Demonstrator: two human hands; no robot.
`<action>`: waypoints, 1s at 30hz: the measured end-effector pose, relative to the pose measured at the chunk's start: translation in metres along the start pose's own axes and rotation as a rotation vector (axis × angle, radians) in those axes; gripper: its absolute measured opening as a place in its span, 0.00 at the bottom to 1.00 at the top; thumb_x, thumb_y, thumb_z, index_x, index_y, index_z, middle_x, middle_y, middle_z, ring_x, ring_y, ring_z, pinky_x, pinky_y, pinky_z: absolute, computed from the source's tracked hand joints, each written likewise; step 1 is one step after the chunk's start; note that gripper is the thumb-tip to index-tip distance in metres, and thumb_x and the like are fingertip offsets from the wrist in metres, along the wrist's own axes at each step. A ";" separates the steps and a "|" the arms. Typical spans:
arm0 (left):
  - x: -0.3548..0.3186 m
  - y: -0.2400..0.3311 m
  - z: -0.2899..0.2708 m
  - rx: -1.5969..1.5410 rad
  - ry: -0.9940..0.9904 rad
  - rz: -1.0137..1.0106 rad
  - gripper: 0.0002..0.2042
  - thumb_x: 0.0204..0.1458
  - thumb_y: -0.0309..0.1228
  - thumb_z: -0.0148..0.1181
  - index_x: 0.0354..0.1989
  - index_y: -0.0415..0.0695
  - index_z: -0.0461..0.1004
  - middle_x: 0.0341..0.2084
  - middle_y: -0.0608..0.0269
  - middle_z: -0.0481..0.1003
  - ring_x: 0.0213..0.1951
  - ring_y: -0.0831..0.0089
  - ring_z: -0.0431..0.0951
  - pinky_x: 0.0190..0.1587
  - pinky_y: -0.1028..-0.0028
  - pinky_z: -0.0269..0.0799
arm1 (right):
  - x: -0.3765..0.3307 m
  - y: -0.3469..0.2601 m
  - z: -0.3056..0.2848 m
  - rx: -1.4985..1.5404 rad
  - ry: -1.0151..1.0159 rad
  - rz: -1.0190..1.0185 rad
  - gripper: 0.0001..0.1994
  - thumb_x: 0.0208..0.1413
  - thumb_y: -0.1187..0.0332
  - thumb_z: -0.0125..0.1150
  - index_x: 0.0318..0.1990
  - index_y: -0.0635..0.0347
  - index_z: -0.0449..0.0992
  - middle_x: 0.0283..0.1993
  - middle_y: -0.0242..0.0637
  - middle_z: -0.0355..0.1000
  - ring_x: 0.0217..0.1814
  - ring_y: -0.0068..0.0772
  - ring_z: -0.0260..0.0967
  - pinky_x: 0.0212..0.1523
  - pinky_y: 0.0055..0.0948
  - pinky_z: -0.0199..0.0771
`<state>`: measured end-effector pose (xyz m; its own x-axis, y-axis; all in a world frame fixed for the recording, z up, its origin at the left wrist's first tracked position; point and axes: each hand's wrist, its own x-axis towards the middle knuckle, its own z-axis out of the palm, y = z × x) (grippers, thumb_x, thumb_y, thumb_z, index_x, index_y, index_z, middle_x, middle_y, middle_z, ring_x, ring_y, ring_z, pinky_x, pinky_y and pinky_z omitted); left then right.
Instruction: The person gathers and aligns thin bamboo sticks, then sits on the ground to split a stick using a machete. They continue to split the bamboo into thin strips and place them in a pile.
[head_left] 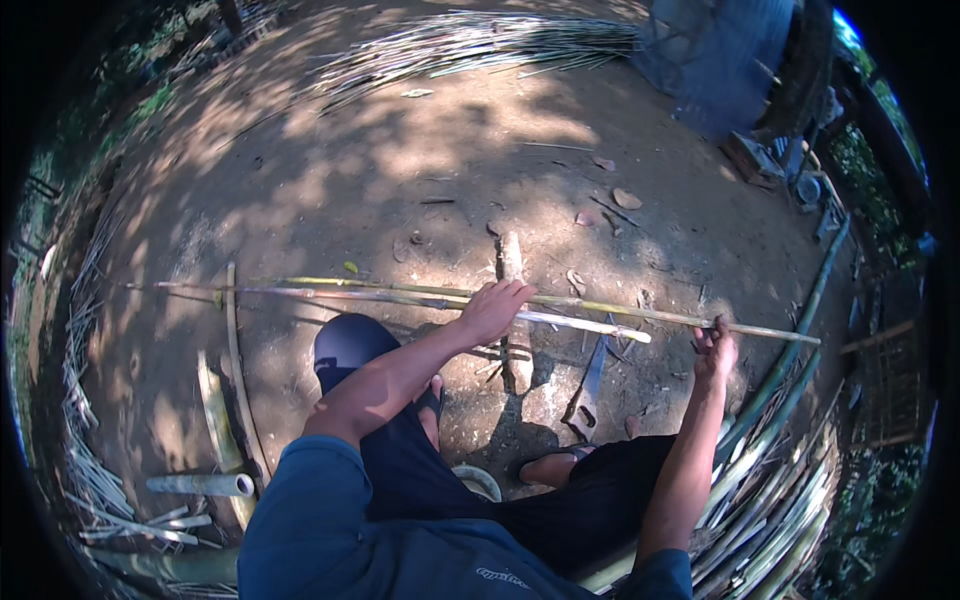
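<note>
The long bamboo strips (560, 310) are lying across a short wooden block (513, 300) on the bare dirt ground (400, 150), running from far left to the right edge of the work spot. The person is pressing the left hand (492, 308) down on them just beside the block, fingers curled over the bundle and gripping it. The right hand (716, 350) is closing around the thin right-hand end of one strip, fingers pinched narrow on it; whether anything else sits in that hand cannot be told.

To handle this well, it seems wise that the left hand is keeping the strips bearing firmly on the block, so they are not rolling or springing, while the right hand is steadying the free end in line with the rest rather than bending it sideways.

The strips are looking slender, pale yellow-green, partly split, with one whiter, flatter piece ending short of the others. They are bowing slightly, though the lens may be adding to that.

A big chopping knife (592, 380) is resting on the ground between the person's sandalled feet and the strips. A thick cut bamboo tube (205, 485) is lying at lower left, and heaps of split bamboo (790, 490) are ringing the spot at the right and along the far side.
</note>
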<state>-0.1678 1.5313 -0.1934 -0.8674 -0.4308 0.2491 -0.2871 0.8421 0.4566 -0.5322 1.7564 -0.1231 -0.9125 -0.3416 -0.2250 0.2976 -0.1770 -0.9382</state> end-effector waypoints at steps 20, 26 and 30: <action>0.002 0.001 0.011 0.294 0.189 0.005 0.25 0.50 0.23 0.52 0.60 0.46 0.62 0.48 0.59 0.68 0.52 0.62 0.68 0.57 0.56 0.61 | -0.019 0.040 0.046 -0.026 -0.110 0.225 0.07 0.62 0.70 0.55 0.40 0.67 0.72 0.33 0.39 0.72 0.34 0.34 0.73 0.41 0.36 0.85; -0.001 0.003 0.007 0.147 0.109 -0.008 0.13 0.49 0.24 0.52 0.45 0.45 0.69 0.36 0.61 0.71 0.41 0.61 0.73 0.42 0.62 0.70 | -0.038 0.034 0.068 -0.257 -0.189 0.300 0.10 0.61 0.68 0.55 0.42 0.68 0.73 0.31 0.40 0.75 0.28 0.33 0.77 0.27 0.22 0.81; 0.003 0.005 0.009 0.178 0.103 0.009 0.12 0.48 0.23 0.52 0.42 0.45 0.69 0.35 0.60 0.71 0.41 0.60 0.74 0.40 0.61 0.70 | -0.024 0.016 0.049 -0.302 -0.040 0.227 0.16 0.61 0.61 0.55 0.49 0.65 0.72 0.40 0.41 0.78 0.35 0.29 0.79 0.27 0.23 0.75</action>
<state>-0.1754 1.5367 -0.1979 -0.8265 -0.4465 0.3427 -0.3549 0.8860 0.2985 -0.4917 1.7169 -0.1193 -0.8195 -0.3773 -0.4313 0.3896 0.1852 -0.9022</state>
